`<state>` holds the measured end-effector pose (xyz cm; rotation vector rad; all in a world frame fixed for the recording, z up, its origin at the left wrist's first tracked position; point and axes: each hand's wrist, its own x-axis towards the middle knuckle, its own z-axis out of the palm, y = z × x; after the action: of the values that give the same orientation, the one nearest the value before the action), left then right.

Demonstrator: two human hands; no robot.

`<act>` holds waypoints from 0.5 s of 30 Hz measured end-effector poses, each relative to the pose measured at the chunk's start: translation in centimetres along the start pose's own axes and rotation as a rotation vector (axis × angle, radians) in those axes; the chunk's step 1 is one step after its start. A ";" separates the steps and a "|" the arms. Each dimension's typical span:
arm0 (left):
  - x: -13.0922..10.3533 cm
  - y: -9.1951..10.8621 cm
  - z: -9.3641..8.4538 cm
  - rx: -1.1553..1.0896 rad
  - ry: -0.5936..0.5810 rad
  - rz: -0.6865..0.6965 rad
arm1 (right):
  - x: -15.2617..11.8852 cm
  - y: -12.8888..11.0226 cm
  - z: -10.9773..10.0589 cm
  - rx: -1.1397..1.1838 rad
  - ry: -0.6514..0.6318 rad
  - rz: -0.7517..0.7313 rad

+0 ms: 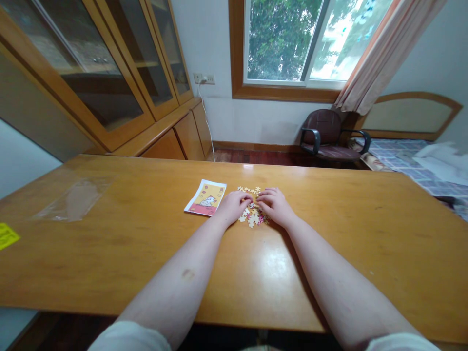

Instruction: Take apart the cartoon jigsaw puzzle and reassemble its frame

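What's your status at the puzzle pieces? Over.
Left hand and right hand at puzzle pieces, fingers' grip unclear. Pieces clustered between hands. Picture card beside left hand, apart from visible pieces.

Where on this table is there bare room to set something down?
Between the right hand and the right edge of the table; also between the clear plastic and picture card. Puzzle pieces crowd the gap between right hand and left hand.

Dark armchair near bed, curtain beside window
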<state>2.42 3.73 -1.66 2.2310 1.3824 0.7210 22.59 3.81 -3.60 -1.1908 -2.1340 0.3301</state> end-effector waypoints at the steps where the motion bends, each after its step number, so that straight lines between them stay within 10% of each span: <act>1: 0.0 0.2 0.0 -0.025 0.001 -0.012 | 0.0 0.0 0.1 0.010 -0.006 -0.010; 15: -0.2 -0.1 0.2 0.209 -0.050 0.018 | 0.3 0.5 -0.3 -0.133 0.126 0.320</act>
<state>2.37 3.60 -1.91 2.4056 1.4746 0.5438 22.98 4.30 -3.53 -1.5911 -1.8806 0.2475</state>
